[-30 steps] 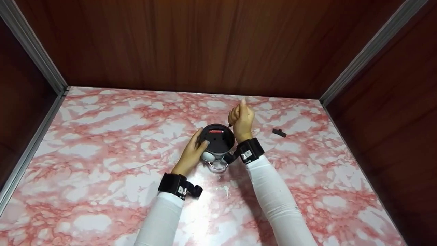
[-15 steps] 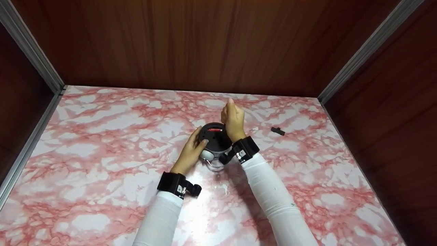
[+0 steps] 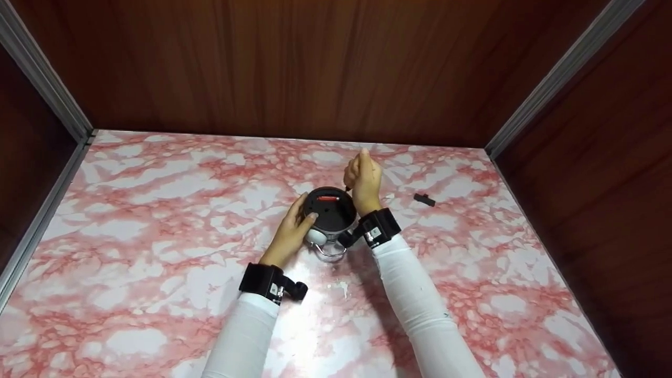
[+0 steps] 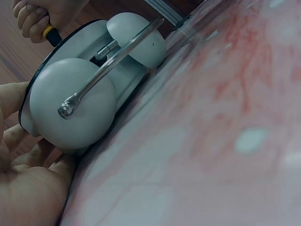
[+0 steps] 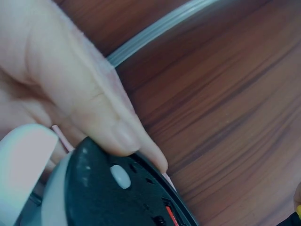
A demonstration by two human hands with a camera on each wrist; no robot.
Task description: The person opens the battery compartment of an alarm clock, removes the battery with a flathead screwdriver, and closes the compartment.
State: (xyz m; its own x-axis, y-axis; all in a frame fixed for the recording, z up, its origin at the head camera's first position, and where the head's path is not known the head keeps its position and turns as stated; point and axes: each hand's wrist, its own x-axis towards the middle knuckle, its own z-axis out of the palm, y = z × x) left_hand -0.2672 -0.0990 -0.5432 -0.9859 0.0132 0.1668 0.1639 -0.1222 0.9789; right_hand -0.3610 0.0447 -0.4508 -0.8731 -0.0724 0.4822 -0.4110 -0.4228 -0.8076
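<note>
A twin-bell alarm clock (image 3: pixel 329 212) is held back side up, its black back plate (image 5: pixel 108 188) showing a red battery (image 3: pixel 328 199) in an uncovered slot. Two white bells (image 4: pixel 73 101) and a chrome handle (image 4: pixel 110 63) face toward the person. My left hand (image 3: pixel 289 231) grips the clock's left side, thumb on the back and fingers underneath along the edge. At the clock's far right rim, my right hand (image 3: pixel 366 176) is curled around a yellow-and-black screwdriver (image 4: pixel 52 36). Only part of its handle shows; the rim hides its tip in the left wrist view.
A small black battery cover (image 3: pixel 424 199) lies on the pink-and-white marbled tabletop (image 3: pixel 157 236) to the right of the clock. Brown wood-grain panels (image 3: pixel 283 68) with grey metal corner strips enclose the table at the back and both sides.
My right hand moved left over the clock's right part, then drew back to the right, so the whole back plate shows again. The left hand keeps its grip; the view shifted slightly.
</note>
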